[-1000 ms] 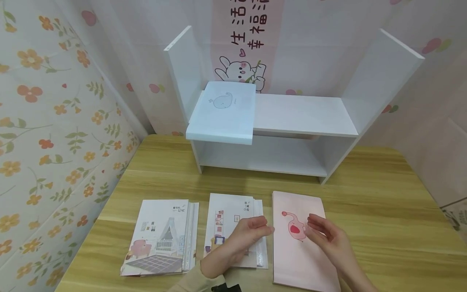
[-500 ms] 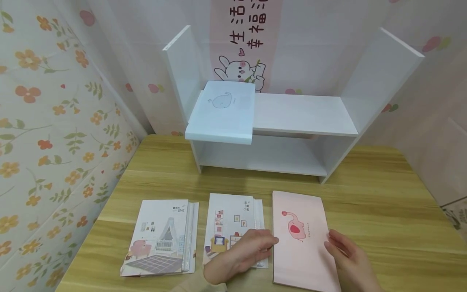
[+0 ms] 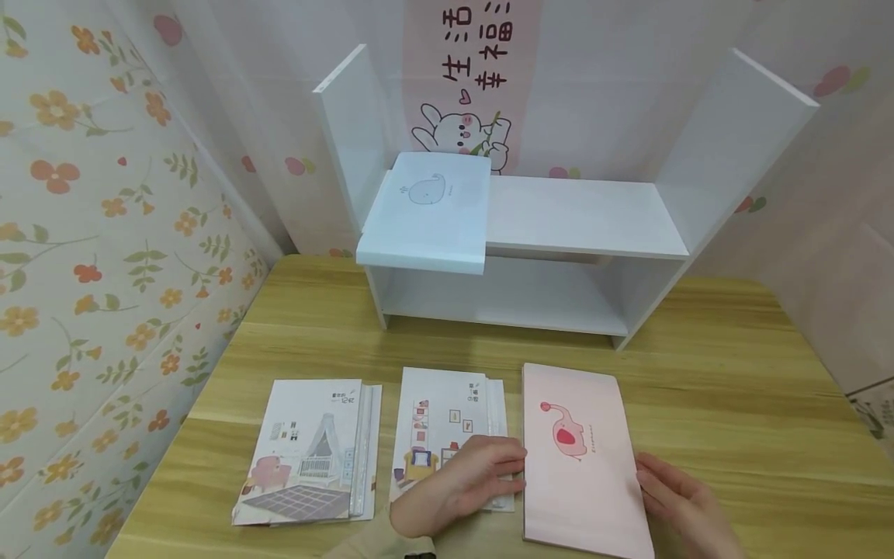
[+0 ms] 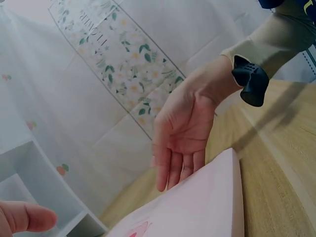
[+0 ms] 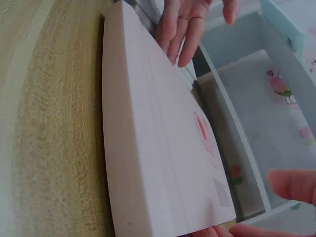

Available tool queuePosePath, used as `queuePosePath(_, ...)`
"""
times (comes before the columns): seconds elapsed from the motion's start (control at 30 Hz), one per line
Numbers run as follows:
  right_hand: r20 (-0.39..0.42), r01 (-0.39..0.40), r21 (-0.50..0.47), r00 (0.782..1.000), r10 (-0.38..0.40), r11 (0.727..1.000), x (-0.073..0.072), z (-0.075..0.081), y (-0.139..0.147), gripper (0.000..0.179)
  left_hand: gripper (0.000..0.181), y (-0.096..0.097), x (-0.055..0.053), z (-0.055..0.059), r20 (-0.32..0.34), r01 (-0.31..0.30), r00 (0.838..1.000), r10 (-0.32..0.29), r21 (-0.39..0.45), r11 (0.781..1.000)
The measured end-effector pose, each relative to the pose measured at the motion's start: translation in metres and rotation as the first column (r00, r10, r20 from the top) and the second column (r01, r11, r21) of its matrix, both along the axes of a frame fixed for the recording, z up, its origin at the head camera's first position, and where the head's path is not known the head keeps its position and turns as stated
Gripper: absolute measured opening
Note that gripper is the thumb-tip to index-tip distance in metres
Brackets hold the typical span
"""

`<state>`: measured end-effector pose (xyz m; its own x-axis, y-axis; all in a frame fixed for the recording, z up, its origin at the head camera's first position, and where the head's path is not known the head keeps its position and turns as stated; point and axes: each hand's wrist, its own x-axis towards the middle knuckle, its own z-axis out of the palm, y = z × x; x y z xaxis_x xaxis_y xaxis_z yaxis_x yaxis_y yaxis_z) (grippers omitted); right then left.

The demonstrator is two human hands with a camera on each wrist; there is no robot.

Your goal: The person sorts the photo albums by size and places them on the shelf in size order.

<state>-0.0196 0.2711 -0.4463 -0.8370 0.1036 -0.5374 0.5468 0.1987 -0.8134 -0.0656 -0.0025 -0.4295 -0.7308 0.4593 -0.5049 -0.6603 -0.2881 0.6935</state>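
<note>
Here, pink book flanked at opposite long edges by left hand and right hand, both relaxed, unclosed, presumably so placed for balanced support.

A closed, pale pink book lies flat between the person's left hand and right hand, one long side facing each palm. Its cover shows a pink elephant, red-eared, trunk raised to a ball, beside sideways lettering.
</note>
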Motion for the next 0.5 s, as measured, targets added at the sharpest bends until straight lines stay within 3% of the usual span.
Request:
queuePosePath(0.17, -0.009, 0.063, -0.110, 0.998, -0.064, 0.992, 0.000, -0.009, 0.009, 0.065, 0.005, -0.001, -0.001, -0.001, 0.010, -0.052, 0.999, 0.052, 0.019, 0.998)
queuePosePath(0.23, -0.043, 0.093, -0.185, 0.994, -0.103, 0.978, 0.002, -0.014, 0.013, 0.049, 0.006, 0.000, -0.001, -0.001, 0.013, -0.060, 0.998, 0.060, 0.023, 0.998)
queuePosePath(0.33, -0.103, 0.084, -0.306, 0.987, -0.120, 0.948, 0.004, -0.019, 0.019, 0.032, 0.005, 0.000, -0.001, -0.001, 0.016, -0.066, 0.998, 0.065, 0.025, 0.998)
queuePosePath(0.43, -0.126, 0.058, -0.373, 0.986, -0.112, 0.926, 0.006, -0.022, 0.023, 0.036, 0.007, 0.001, -0.002, -0.001, 0.015, -0.076, 0.997, 0.075, 0.019, 0.997)
queuePosePath(0.5, -0.114, 0.053, -0.375, 0.988, -0.102, 0.925, 0.006, -0.022, 0.025, 0.036, 0.011, 0.001, -0.002, -0.001, 0.011, -0.079, 0.997, 0.079, 0.011, 0.997)
